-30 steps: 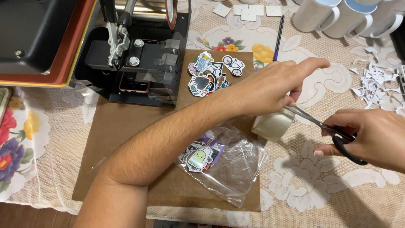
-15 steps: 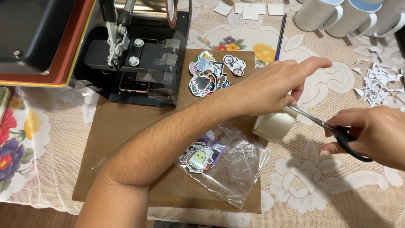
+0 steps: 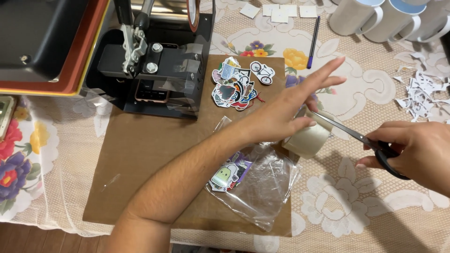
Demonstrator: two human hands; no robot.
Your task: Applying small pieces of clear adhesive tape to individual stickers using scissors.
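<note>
My left hand (image 3: pixel 293 105) reaches across the table and holds a roll of clear tape (image 3: pixel 308 136), thumb and lower fingers on it, the other fingers stretched out. My right hand (image 3: pixel 415 152) grips black-handled scissors (image 3: pixel 361 138), whose blades point left and meet the tape roll beside my left thumb. Under my left forearm lies a clear plastic bag (image 3: pixel 262 185) with a few stickers inside. A pile of printed stickers (image 3: pixel 236 84) rests farther back on the brown mat (image 3: pixel 140 159).
A black heat press machine (image 3: pixel 154 56) stands at the back left. White mugs (image 3: pixel 384 18) line the back right, with paper scraps (image 3: pixel 424 96) on the right, a dark pen (image 3: pixel 313 42) and small white squares (image 3: pixel 281 11) on the lace tablecloth (image 3: pixel 347 206).
My left hand has lifted its outer fingers and the tape roll has tipped up a little. The scissors have stayed at the roll, with my right hand shifted slightly.
</note>
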